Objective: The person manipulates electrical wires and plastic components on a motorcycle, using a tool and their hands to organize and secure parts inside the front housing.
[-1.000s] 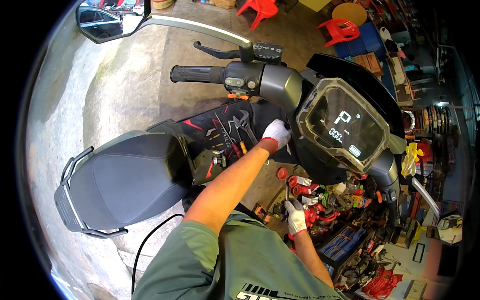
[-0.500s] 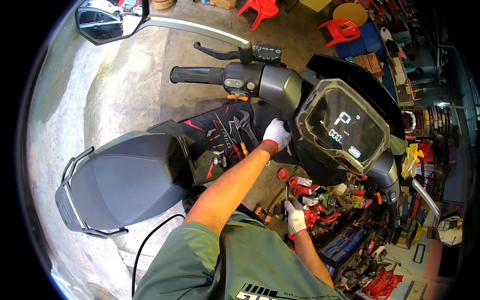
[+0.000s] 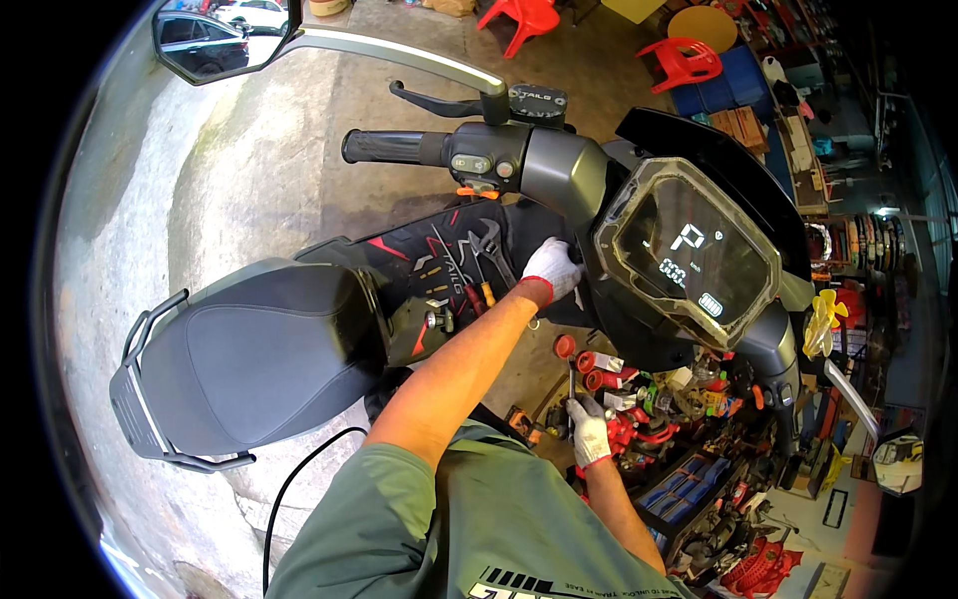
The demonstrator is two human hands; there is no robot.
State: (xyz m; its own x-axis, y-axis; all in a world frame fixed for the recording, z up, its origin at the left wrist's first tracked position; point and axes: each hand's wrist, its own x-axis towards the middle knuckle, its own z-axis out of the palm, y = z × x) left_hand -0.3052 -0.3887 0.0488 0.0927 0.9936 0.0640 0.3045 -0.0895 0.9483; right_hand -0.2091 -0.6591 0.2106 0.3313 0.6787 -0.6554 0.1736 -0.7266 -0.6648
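Observation:
My left hand (image 3: 552, 268), in a white glove with a red cuff, is against the dark inner front panel of an electric scooter, below the handlebar. Its fingers are curled there; what they grip is hidden. Lower down to the right, my gloved right hand (image 3: 589, 429) is closed around a slim metal tool (image 3: 572, 382) that points upward; its exact kind is unclear. An adjustable wrench (image 3: 487, 245) and screwdrivers with yellow (image 3: 487, 293) and red handles lie on the scooter's footboard mat (image 3: 414, 248). The dashboard display (image 3: 689, 255) is lit.
The scooter's black seat (image 3: 264, 359) stretches left, and its left handlebar grip (image 3: 394, 148) juts out above my arm. Red bottles (image 3: 604, 379) and many parts crowd the right side. Red plastic chairs (image 3: 679, 65) stand farther back. A black cable (image 3: 284, 494) hangs at lower left.
The view has shifted very slightly. Both hands keep nearly the same places, the left at the front panel and the right around the metal tool.

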